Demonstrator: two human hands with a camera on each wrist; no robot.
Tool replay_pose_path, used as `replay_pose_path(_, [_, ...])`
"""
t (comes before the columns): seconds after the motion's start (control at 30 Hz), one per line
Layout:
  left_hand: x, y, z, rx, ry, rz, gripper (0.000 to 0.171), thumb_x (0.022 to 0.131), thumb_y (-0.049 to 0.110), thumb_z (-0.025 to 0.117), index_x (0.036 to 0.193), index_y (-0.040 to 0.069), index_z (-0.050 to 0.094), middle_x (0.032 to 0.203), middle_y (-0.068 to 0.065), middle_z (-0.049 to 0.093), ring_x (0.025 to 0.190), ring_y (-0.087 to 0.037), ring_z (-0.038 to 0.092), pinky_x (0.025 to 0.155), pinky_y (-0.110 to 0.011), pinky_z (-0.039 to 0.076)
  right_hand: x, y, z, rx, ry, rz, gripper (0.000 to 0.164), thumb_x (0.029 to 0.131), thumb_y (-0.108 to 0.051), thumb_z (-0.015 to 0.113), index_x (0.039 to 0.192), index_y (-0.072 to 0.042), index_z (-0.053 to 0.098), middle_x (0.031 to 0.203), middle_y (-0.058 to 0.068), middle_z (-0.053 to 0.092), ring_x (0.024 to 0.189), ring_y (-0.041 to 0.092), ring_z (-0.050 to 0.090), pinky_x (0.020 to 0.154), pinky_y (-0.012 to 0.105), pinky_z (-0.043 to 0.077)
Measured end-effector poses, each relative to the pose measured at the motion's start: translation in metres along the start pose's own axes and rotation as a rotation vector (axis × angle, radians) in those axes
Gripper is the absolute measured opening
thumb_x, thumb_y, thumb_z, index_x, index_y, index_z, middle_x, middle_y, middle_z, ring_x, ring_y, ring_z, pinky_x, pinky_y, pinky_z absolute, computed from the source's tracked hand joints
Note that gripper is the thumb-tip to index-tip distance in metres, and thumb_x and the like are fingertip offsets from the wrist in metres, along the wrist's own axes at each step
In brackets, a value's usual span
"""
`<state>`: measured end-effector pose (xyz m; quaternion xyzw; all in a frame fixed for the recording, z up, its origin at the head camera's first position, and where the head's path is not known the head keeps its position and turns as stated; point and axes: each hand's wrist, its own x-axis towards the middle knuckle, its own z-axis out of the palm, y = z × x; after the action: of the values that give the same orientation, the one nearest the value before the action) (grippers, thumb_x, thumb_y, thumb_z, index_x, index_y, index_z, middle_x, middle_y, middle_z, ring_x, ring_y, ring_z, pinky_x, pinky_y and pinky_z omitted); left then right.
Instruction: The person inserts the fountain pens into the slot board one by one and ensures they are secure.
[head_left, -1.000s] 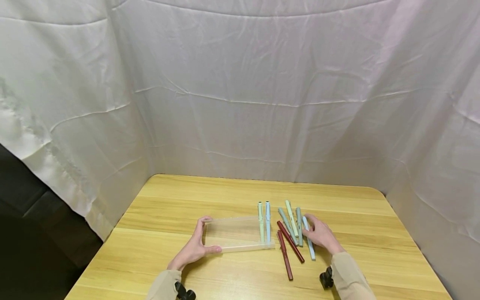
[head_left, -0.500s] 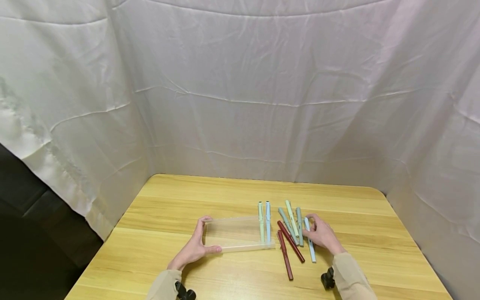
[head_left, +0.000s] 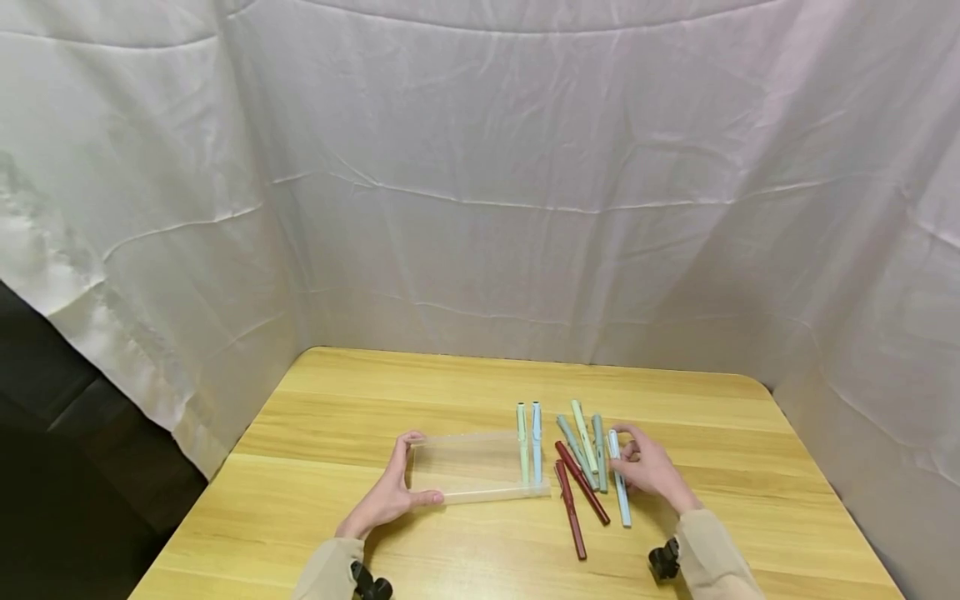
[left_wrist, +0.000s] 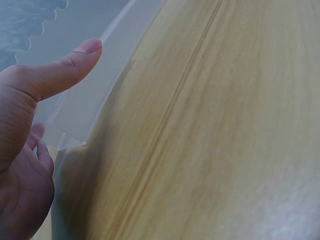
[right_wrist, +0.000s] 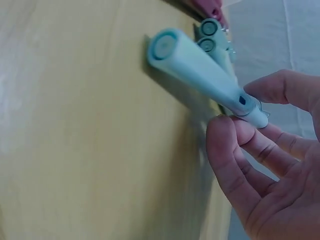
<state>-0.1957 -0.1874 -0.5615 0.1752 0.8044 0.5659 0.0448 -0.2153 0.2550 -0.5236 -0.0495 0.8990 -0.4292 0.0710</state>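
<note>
Right hand (head_left: 651,471) slightly farther right; pen's far end follows

Left hand and tray hold their earlier places. Backdrop: pale grey, creased cloth sheeting (head_left: 480,208) behind a yellow wood-grain table (head_left: 375,387). Left of centre on it, a translucent, shallow plastic tray with a scalloped edge (head_left: 495,495). Left hand (head_left: 393,492) spans its left end, thumb on near wall, fingers at far wall: wide grip, probably to stop so light a piece sliding.

Two slim pens, one pale green (head_left: 522,442), one light blue (head_left: 537,442), lie side by side at the tray's right end, caps jutting past its far wall; scallops presumably keep them parallel.

Right hand's grip is narrow: thumb and fingertips pinch a very pale blue plastic pen (head_left: 622,500) close to its clip, likely leaving the barrel free. Cannot tell if it is wholly off the wood. It sits just right of the loose pens, two dark red (head_left: 570,510), two grey-green (head_left: 600,454), one pale yellow-green (head_left: 585,437), fanned untidily.
</note>
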Motion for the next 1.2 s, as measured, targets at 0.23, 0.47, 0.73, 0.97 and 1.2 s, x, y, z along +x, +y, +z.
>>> replay_pose_path(0.23, [0.001, -0.002, 0.0, 0.005, -0.006, -0.011, 0.095, 0.075, 0.017, 0.088, 0.146, 0.006, 0.025, 0.16, -0.024, 0.02, 0.155, -0.046, 0.005, 0.123, -0.071, 0.001, -0.005, -0.008, -0.003, 0.02, 0.017, -0.02, 0.066, 0.089, -0.006, 0.068, 0.147, -0.001, 0.037, 0.092, 0.013, 0.061, 0.061, 0.017, 0.062, 0.052, 0.029, 0.059])
replay_pose_path(0.47, [0.001, -0.002, 0.0, -0.001, -0.003, -0.02, 0.097, 0.073, 0.017, 0.089, 0.145, 0.008, 0.026, 0.16, -0.023, 0.021, 0.155, -0.044, 0.007, 0.124, -0.07, 0.002, -0.007, -0.014, -0.002, 0.051, 0.057, -0.094, 0.066, 0.09, -0.003, 0.068, 0.147, -0.001, 0.036, 0.092, 0.015, 0.062, 0.056, 0.017, 0.062, 0.053, 0.03, 0.06])
replay_pose_path(0.73, [0.001, -0.002, 0.001, 0.007, 0.01, 0.007, 0.095, 0.074, 0.016, 0.088, 0.145, 0.006, 0.027, 0.159, -0.026, 0.021, 0.153, -0.049, 0.006, 0.121, -0.073, 0.002, -0.01, -0.023, 0.002, 0.118, 0.099, -0.16, 0.066, 0.091, -0.003, 0.068, 0.149, -0.005, 0.036, 0.093, 0.016, 0.062, 0.06, 0.019, 0.066, 0.056, 0.033, 0.062])
replay_pose_path(0.97, [0.0, -0.002, 0.0, 0.004, -0.002, -0.001, 0.094, 0.074, 0.015, 0.088, 0.145, 0.006, 0.026, 0.159, -0.025, 0.021, 0.154, -0.047, 0.006, 0.121, -0.072, -0.001, -0.012, -0.031, 0.01, 0.179, 0.123, -0.209, 0.063, 0.092, -0.001, 0.066, 0.148, -0.008, 0.037, 0.091, 0.018, 0.061, 0.063, 0.02, 0.066, 0.058, 0.035, 0.063])
replay_pose_path(1.2, [0.0, -0.001, 0.0, 0.008, 0.001, -0.013, 0.095, 0.074, 0.014, 0.088, 0.146, 0.006, 0.026, 0.16, -0.024, 0.021, 0.155, -0.046, 0.005, 0.122, -0.07, -0.001, -0.012, -0.039, 0.021, 0.227, 0.138, -0.261, 0.062, 0.093, 0.001, 0.065, 0.148, -0.009, 0.038, 0.094, 0.02, 0.061, 0.066, 0.017, 0.066, 0.061, 0.039, 0.064])
